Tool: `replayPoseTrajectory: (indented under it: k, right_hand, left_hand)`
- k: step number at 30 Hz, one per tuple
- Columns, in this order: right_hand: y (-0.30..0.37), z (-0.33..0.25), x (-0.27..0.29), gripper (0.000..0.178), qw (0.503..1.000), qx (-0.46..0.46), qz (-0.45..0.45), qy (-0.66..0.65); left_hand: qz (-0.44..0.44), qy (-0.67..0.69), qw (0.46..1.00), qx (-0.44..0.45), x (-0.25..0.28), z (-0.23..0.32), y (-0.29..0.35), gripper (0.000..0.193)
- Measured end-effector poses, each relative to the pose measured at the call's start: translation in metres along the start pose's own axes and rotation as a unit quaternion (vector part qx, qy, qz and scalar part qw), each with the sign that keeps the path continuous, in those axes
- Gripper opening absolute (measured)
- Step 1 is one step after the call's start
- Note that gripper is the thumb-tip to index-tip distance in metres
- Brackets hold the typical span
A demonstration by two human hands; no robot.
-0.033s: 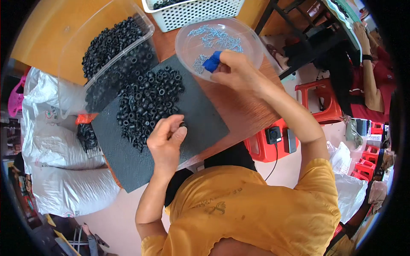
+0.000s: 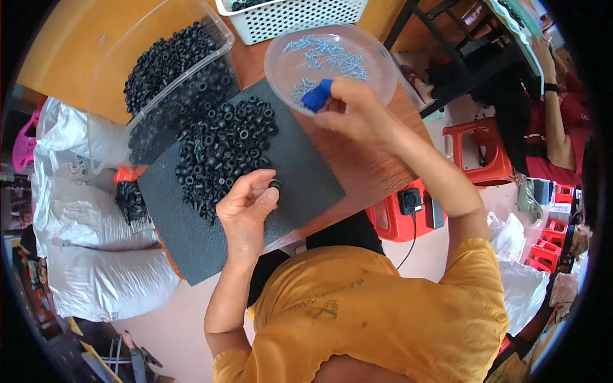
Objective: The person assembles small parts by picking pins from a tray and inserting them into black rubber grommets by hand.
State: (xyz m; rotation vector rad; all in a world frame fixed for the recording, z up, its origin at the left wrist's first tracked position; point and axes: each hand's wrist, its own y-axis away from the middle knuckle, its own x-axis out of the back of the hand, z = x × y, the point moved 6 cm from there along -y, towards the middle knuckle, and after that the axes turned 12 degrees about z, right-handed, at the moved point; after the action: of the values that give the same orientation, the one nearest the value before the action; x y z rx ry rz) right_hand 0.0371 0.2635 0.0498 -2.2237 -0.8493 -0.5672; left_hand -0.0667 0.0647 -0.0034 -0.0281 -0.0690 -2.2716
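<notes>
My left hand (image 2: 246, 207) is above the dark grey mat, thumb and fingers closed on a small black ring-shaped plastic part (image 2: 274, 184). Just past it, a heap of similar black parts (image 2: 223, 143) lies on the mat (image 2: 303, 150). My right hand (image 2: 351, 107), with blue wrapping (image 2: 316, 96) on its fingertips, reaches over the near rim of a round clear plastic tub (image 2: 387, 80). Small silvery-blue screw-like pieces (image 2: 329, 54) are scattered inside the tub. The right fingers are curled together; what they hold, if anything, is hidden.
A clear bin (image 2: 227, 41) full of black parts stands at the far left, beside a white perforated basket (image 2: 300, 22). White sacks (image 2: 112, 281) are stacked left of the table. Red stools (image 2: 479, 150) and a co-worker's arm (image 2: 555, 121) are at the right.
The black part shows more clearly at my left fingertips. My right fingers have shifted slightly, the blue wrapping turning a little, still at the tub's near rim.
</notes>
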Motion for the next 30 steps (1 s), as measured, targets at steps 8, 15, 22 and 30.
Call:
replayPoseTrajectory:
  k: [8,15,22,30]
  right_hand:
    - [0.053,-0.051,-0.047,0.020,0.954,-0.077,0.039,-0.288]
    - [0.069,-0.075,-0.054,0.020,0.962,0.113,0.136,-0.206]
    - [0.075,-0.080,-0.055,0.020,0.968,0.118,0.134,-0.174]
    - [0.084,-0.074,-0.053,0.020,0.971,0.081,0.135,-0.182]
  left_hand:
    - [-0.014,0.352,0.905,0.238,-0.004,-0.018,0.017,0.020]
    - [-0.009,0.389,0.884,0.259,-0.007,-0.023,0.031,0.020]
    - [0.000,0.357,0.893,0.274,-0.001,-0.029,0.036,0.018]
    - [0.003,0.379,0.886,0.268,-0.002,-0.022,0.035,0.018]
